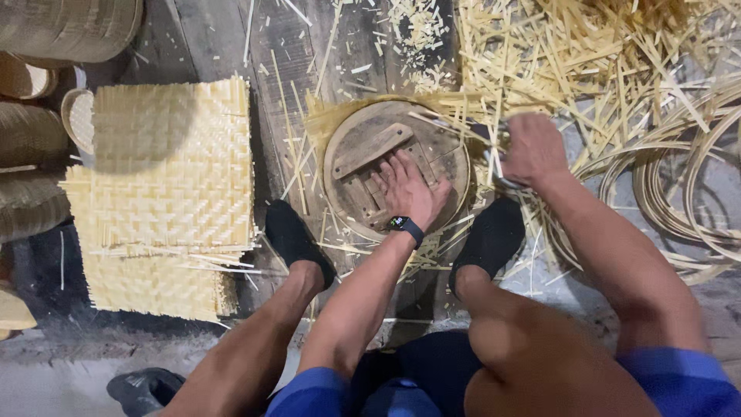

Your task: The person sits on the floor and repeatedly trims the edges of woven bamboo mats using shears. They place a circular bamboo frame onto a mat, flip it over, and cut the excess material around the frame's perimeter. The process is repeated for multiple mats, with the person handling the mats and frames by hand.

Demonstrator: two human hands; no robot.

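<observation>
- Knees and bare legs fill the bottom of my view, with blue sleeves at the lower corners and dark shorts between them.
- Just past the legs I see two black shoes, the left shoe and the right shoe, planted on either side of a round wooden form that sits on the dark plank floor.
- My left hand lies flat on that form with the fingers spread wide, palm down on the small wooden slats nailed across its top; a dark watch sits on the wrist.
- My right hand is at the form's right edge, curled into a fist around thin bamboo strips; I cannot tell how many it grips, nor whether it holds anything else.
- Pale woven matting pokes out from under the form all around its rim, so the form rests on top of it.
- To the left lies a stack of woven bamboo mats, square and pale yellow, well apart from both hands.
- To the right, coiled bamboo hoops rest on the floor.
- Farther off, a loose pile of bamboo offcuts spreads along the top, and finished baskets stand in the top left corner.
</observation>
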